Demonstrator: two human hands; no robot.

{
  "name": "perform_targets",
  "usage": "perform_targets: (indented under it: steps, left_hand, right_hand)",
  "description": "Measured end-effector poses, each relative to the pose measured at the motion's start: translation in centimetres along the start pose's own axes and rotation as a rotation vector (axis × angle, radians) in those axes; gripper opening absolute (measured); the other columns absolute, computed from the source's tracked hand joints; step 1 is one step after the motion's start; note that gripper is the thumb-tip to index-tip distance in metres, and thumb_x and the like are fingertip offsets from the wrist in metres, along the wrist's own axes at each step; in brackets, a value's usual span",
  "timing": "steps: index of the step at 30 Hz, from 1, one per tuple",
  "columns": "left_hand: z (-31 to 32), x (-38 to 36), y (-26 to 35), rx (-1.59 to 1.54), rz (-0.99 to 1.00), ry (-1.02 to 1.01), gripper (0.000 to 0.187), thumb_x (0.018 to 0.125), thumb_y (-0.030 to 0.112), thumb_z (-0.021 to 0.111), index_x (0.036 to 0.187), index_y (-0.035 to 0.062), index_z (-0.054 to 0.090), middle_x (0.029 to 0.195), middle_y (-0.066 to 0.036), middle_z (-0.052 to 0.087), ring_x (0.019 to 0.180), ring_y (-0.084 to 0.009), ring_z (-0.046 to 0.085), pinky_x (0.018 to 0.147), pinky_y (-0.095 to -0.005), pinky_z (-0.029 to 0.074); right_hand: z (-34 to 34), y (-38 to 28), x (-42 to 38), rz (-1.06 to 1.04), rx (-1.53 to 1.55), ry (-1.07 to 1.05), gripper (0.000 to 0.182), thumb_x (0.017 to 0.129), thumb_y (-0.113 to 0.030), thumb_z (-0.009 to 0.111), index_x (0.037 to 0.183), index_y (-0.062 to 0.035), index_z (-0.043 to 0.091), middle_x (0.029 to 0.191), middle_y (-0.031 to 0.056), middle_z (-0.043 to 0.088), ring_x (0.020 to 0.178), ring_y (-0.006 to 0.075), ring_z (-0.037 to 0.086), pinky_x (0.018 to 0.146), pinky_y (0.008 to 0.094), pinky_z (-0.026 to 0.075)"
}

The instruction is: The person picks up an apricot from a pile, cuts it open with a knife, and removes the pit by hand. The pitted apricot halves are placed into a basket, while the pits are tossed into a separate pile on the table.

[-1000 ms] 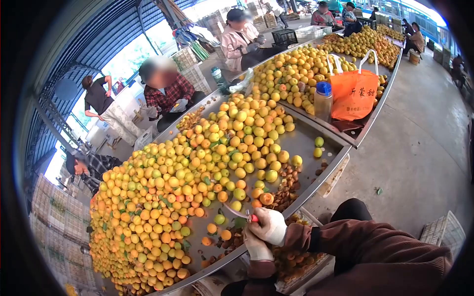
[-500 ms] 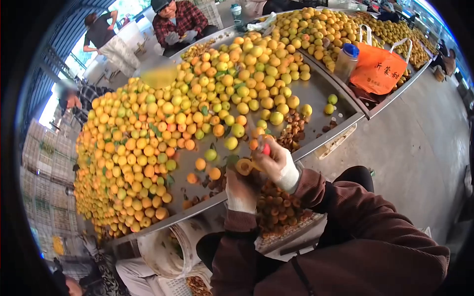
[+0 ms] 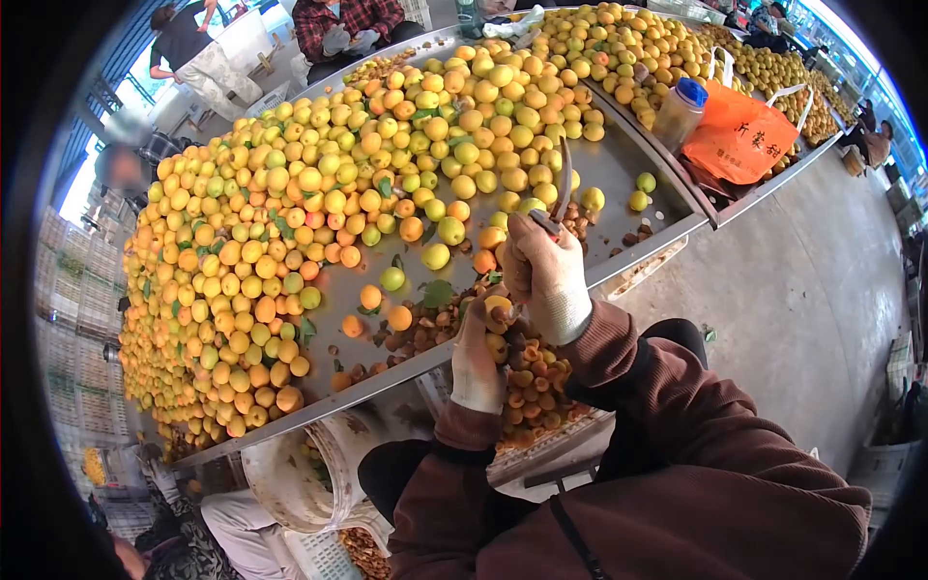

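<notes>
My right hand (image 3: 547,275), in a pale glove, is closed around the handle of a curved knife (image 3: 565,179), its blade pointing up and away over the metal table. Just left of it, my gloved left hand (image 3: 476,365) holds an apricot (image 3: 498,306) at its fingertips, over the table's near edge. Below both hands sits a crate of halved apricots (image 3: 534,387), partly hidden by my hands. Brown pits (image 3: 425,332) and a green leaf (image 3: 438,293) lie on the metal just beyond my left hand. A large heap of whole apricots (image 3: 261,251) covers much of the table.
An orange bag (image 3: 739,135) and a blue-lidded jar (image 3: 680,116) stand at the right on the table's divider. A white bucket (image 3: 300,474) is below the edge at left. People work across the table, including one in a checked shirt (image 3: 372,17). Stacked crates (image 3: 72,319) line the left.
My right hand has risen slightly and turned, so the knife blade now points upward. The left hand has shifted a little, the apricot still at its fingers. My view has tilted slightly.
</notes>
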State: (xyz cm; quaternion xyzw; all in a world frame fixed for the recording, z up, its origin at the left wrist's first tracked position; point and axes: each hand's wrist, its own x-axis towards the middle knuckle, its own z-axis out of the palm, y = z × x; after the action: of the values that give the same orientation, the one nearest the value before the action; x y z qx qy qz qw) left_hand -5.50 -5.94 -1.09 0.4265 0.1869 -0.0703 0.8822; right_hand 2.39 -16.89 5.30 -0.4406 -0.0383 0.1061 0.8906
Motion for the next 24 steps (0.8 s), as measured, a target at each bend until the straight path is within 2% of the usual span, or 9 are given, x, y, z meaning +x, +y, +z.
perform_targets:
  steps: [7,9,11,13,15,17,19,21,24]
  left_hand:
    - [0.6,-1.0,-0.2,0.042,0.103,-0.071,0.038,0.089,0.010,0.064,0.123,-0.0005,0.048,0.102,-0.009,0.061,0.079,-0.0160,0.062,0.068,-0.0269,0.051]
    - [1.4,-1.3,-0.3,0.166,0.221,0.029,0.037,0.104,0.033,0.033,0.120,0.0080,0.056,0.090,0.001,0.057,0.075,-0.0065,0.057,0.060,-0.0196,0.045]
    - [0.8,-0.5,-1.3,0.166,0.313,0.011,0.037,0.104,0.032,0.035,0.119,0.0062,0.057,0.090,0.001,0.057,0.078,-0.0063,0.056,0.064,-0.0202,0.045]
    - [0.0,0.6,-2.3,0.166,0.407,-0.005,0.036,0.104,0.031,0.038,0.117,0.0044,0.059,0.090,0.001,0.058,0.080,-0.0062,0.054,0.068,-0.0208,0.045]
    - [-0.5,1.2,-2.5,0.326,0.479,0.067,0.035,0.104,0.029,0.042,0.116,0.0019,0.061,0.093,0.001,0.059,0.082,-0.0068,0.052,0.074,-0.0217,0.043]
    - [-0.5,1.0,-2.2,0.273,0.388,0.105,0.036,0.104,0.030,0.042,0.116,0.0010,0.060,0.095,0.000,0.060,0.083,-0.0076,0.052,0.075,-0.0220,0.042]
    - [-0.4,0.6,-1.5,0.220,0.297,0.143,0.038,0.104,0.031,0.042,0.117,0.0000,0.060,0.096,0.000,0.061,0.083,-0.0083,0.051,0.075,-0.0223,0.042]
    - [-0.3,0.3,-1.0,0.093,0.220,0.124,0.039,0.103,0.030,0.042,0.117,-0.0014,0.059,0.097,-0.001,0.061,0.088,-0.0100,0.053,0.078,-0.0236,0.042]
    - [-1.6,1.3,-1.9,0.197,0.395,0.106,0.038,0.103,0.029,0.042,0.117,-0.0016,0.059,0.096,-0.002,0.061,0.089,-0.0108,0.053,0.080,-0.0253,0.043]
  right_hand:
    - [1.1,0.7,-1.3,-0.199,-0.269,0.058,0.014,0.088,-0.010,0.062,0.078,-0.0056,0.054,0.064,-0.0038,0.052,0.058,0.0034,0.047,0.051,0.0220,0.039]
    - [1.4,1.0,-1.7,-0.225,-0.369,0.055,0.013,0.088,-0.009,0.063,0.078,-0.0049,0.054,0.065,-0.0040,0.052,0.061,0.0035,0.048,0.054,0.0225,0.040]
    - [1.2,1.9,-1.6,-0.321,-0.444,0.015,0.019,0.094,-0.004,0.053,0.075,-0.0059,0.048,0.063,-0.0016,0.049,0.051,0.0080,0.046,0.045,0.0223,0.034]
    - [0.2,2.9,-0.9,-0.249,-0.380,-0.084,0.016,0.092,-0.001,0.055,0.077,-0.0052,0.051,0.065,-0.0010,0.051,0.054,0.0078,0.049,0.047,0.0214,0.036]
    - [1.4,3.0,-1.4,-0.449,-0.460,-0.011,0.016,0.092,-0.002,0.055,0.077,-0.0050,0.052,0.064,-0.0016,0.049,0.053,0.0086,0.048,0.047,0.0217,0.036]
    - [2.0,3.0,-1.1,-0.397,-0.515,0.082,0.015,0.093,-0.005,0.056,0.078,-0.0054,0.053,0.063,-0.0019,0.049,0.050,0.0088,0.046,0.044,0.0222,0.034]
    - [2.4,2.9,-0.3,-0.216,-0.247,0.248,0.016,0.093,-0.008,0.057,0.077,-0.0072,0.053,0.060,-0.0020,0.049,0.046,0.0081,0.043,0.041,0.0230,0.031]
    - [2.1,2.5,0.2,-0.166,-0.118,0.211,0.021,0.094,-0.012,0.055,0.074,-0.0093,0.049,0.057,-0.0027,0.044,0.044,0.0080,0.037,0.040,0.0238,0.028]
    - [1.1,1.7,1.1,-0.064,0.223,0.094,0.029,0.094,-0.017,0.051,0.068,-0.0141,0.040,0.050,-0.0049,0.034,0.036,0.0078,0.026,0.034,0.0255,0.020]
